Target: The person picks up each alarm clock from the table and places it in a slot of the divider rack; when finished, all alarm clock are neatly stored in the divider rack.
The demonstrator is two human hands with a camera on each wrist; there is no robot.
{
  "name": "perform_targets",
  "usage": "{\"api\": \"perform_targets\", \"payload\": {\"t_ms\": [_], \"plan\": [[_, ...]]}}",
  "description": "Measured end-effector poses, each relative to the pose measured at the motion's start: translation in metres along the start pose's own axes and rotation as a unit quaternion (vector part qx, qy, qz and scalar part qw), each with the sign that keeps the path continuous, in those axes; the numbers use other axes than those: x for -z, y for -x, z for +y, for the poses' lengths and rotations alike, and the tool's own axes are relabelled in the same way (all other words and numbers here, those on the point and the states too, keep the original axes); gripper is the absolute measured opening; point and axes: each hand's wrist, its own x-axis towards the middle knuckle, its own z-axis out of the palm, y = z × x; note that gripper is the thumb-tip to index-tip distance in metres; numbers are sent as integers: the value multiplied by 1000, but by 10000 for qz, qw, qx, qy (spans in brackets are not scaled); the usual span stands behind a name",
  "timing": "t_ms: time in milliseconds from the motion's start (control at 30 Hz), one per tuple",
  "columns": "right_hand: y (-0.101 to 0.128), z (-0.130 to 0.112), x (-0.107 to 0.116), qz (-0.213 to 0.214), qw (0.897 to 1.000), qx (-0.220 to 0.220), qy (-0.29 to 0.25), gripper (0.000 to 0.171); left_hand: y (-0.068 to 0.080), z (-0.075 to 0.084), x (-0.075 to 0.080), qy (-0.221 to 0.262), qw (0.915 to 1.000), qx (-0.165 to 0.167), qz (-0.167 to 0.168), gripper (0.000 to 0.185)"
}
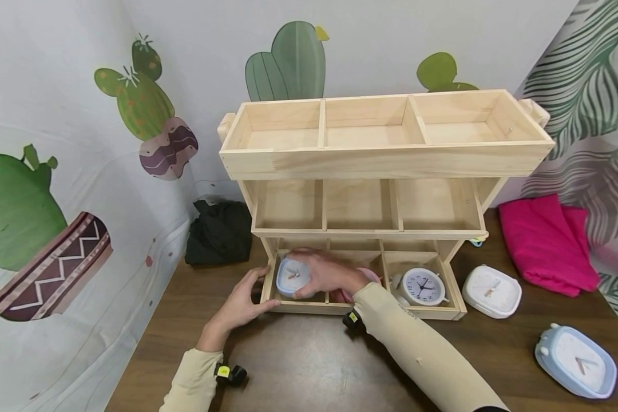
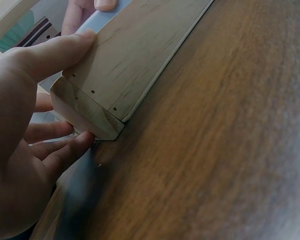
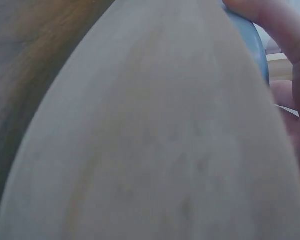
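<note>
Two hands worked at the bottom tier of the wooden rack (image 1: pixel 386 160). The right hand (image 1: pixel 325 273) curled round a light-blue clock (image 1: pixel 290 276), holding it in the tier's leftmost compartment. The left hand (image 1: pixel 244 303), fingers spread, braced the rack's front-left corner. Setting it down well likely meant keeping that corner steady and lowering the clock upright, clear of the divider.
</note>
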Motion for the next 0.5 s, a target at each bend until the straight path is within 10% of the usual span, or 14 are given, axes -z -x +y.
{"api": "perform_targets", "payload": {"t_ms": [500], "plan": [[0, 4, -4, -161, 9999, 26, -17, 92, 0, 1, -1, -14, 10000, -40, 5, 81]]}}
